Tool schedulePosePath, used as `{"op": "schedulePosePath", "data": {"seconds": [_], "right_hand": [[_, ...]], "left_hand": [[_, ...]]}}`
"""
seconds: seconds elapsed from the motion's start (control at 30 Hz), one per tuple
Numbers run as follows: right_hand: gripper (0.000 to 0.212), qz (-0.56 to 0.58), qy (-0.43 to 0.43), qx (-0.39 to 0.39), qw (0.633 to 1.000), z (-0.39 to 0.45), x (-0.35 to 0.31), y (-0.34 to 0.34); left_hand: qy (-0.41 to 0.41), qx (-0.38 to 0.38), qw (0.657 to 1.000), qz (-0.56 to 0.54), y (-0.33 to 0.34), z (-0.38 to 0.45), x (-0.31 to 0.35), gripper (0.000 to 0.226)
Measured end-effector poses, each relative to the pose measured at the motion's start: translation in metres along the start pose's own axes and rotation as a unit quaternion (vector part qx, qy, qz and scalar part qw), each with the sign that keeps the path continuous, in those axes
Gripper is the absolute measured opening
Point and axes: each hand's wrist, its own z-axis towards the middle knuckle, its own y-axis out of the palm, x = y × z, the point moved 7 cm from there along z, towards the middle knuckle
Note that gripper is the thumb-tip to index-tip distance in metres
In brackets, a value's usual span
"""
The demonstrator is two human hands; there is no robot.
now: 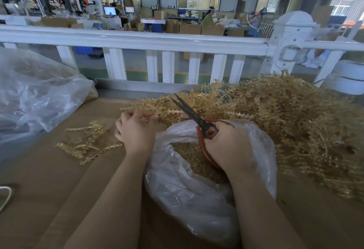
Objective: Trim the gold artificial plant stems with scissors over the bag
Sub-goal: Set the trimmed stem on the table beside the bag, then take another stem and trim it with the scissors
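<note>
The brown worktop (pixel 49 180) carries everything. Its biggest load is the heap of gold stems (pixel 285 122), piled along the right side and back toward the white railing (pixel 137 41). A large clear plastic sack (pixel 35 95) slumps at the far left. Nearer the person, the open bag (pixel 197 199) sits between the 2 forearms, gold offcuts showing in its mouth. A small scatter of cut sprigs (pixel 86 142) lies left of it.

The left hand (pixel 136 130) has its fingers curled round 1 stem (pixel 134 109) at the heap's left edge; the stem's long axis runs roughly left to right, beyond the bag's far rim rather than over its mouth. The right hand (pixel 228 146) grips the red handles of the scissors (pixel 194 117), blades closed or nearly so, tips pointing up and left.

The stem lies just left of the blade tips and forward of them, nearer the left hand. The cut probably calls for drawing the stem back over the bag and crossing the blades against its axis.
</note>
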Motion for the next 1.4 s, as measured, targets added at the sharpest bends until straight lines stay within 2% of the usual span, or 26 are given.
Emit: {"op": "schedulePosePath", "data": {"seconds": [0.1, 0.17, 0.27, 0.33, 0.37, 0.43, 0.5, 0.57, 0.7, 0.77, 0.8, 0.87, 0.93, 1.0, 1.03, 1.1, 1.17, 1.23, 1.3, 1.33, 1.4], "right_hand": [[0.038, -0.001, 0.007, -0.006, 1.0, 0.0, 0.0, 0.0], [0.041, 0.005, 0.006, 0.01, 1.0, -0.001, -0.001, -0.003], [0.041, 0.067, 0.019, 0.036, 0.997, -0.003, 0.001, -0.008], [0.037, 0.17, 0.06, 0.02, 0.983, -0.001, 0.008, -0.006], [0.035, 0.239, 0.079, 0.007, 0.968, 0.0, 0.01, -0.004], [0.039, 0.393, 0.104, -0.02, 0.913, 0.0, 0.009, -0.001], [0.05, 0.487, 0.11, -0.051, 0.865, -0.002, 0.006, 0.0], [0.052, 0.512, 0.098, -0.066, 0.851, -0.002, 0.003, -0.001], [0.031, 0.543, 0.086, -0.084, 0.831, 0.0, 0.0, -0.001], [0.032, 0.549, 0.101, -0.102, 0.824, 0.0, 0.0, 0.005], [0.028, 0.548, 0.111, -0.108, 0.822, -0.001, -0.001, 0.007], [0.005, 0.561, 0.111, -0.105, 0.814, 0.0, 0.0, 0.008], [0.01, 0.616, 0.12, -0.099, 0.772, 0.001, 0.0, 0.006], [0.015, 0.644, 0.13, -0.088, 0.749, 0.001, 0.003, 0.002], [0.016, 0.643, 0.128, -0.08, 0.751, 0.001, 0.006, -0.001], [0.017, 0.636, 0.124, -0.071, 0.759, 0.002, 0.009, -0.003], [0.02, 0.636, 0.115, -0.079, 0.759, 0.001, 0.006, -0.004], [0.016, 0.64, 0.102, -0.095, 0.756, -0.001, -0.001, -0.005], [0.017, 0.638, 0.087, -0.115, 0.757, -0.003, -0.006, -0.005], [0.018, 0.634, 0.08, -0.123, 0.759, -0.003, -0.007, -0.004], [0.014, 0.627, 0.073, -0.134, 0.764, -0.003, -0.009, -0.002]], "left_hand": [[0.015, 0.051, 0.992, -0.118, -0.014, -0.003, 0.008, 0.01], [0.068, 0.092, 0.979, -0.172, -0.026, -0.008, 0.021, 0.011], [0.198, 0.154, 0.958, -0.138, -0.039, -0.02, 0.042, 0.01], [0.305, 0.173, 0.933, -0.085, -0.039, -0.033, 0.059, 0.011], [0.363, 0.167, 0.914, -0.071, -0.038, -0.04, 0.069, 0.009], [0.467, 0.132, 0.872, -0.054, -0.029, -0.056, 0.085, 0.003], [0.531, 0.096, 0.842, -0.024, -0.018, -0.07, 0.094, 0.008], [0.559, 0.072, 0.826, 0.004, -0.009, -0.078, 0.099, 0.007], [0.578, 0.069, 0.813, 0.004, -0.005, -0.084, 0.103, 0.009], [0.584, 0.066, 0.809, 0.003, -0.003, -0.086, 0.104, 0.006], [0.586, 0.062, 0.808, 0.002, -0.001, -0.087, 0.104, 0.006], [0.586, 0.041, 0.809, -0.018, 0.001, -0.088, 0.102, 0.009], [0.556, 0.018, 0.827, -0.086, -0.002, -0.085, 0.1, 0.021], [0.486, 0.01, 0.853, -0.188, -0.009, -0.076, 0.095, 0.037], [0.446, 0.004, 0.864, -0.233, -0.01, -0.07, 0.091, 0.039], [0.343, -0.031, 0.89, -0.297, -0.007, -0.058, 0.081, 0.035], [0.221, -0.1, 0.913, -0.328, 0.004, -0.05, 0.07, 0.033], [0.126, -0.18, 0.911, -0.35, 0.018, -0.048, 0.063, 0.045], [0.084, -0.25, 0.896, -0.357, 0.029, -0.048, 0.06, 0.057], [0.074, -0.282, 0.886, -0.361, 0.033, -0.049, 0.061, 0.056], [0.087, -0.32, 0.863, -0.381, 0.036, -0.052, 0.066, 0.04]]}}
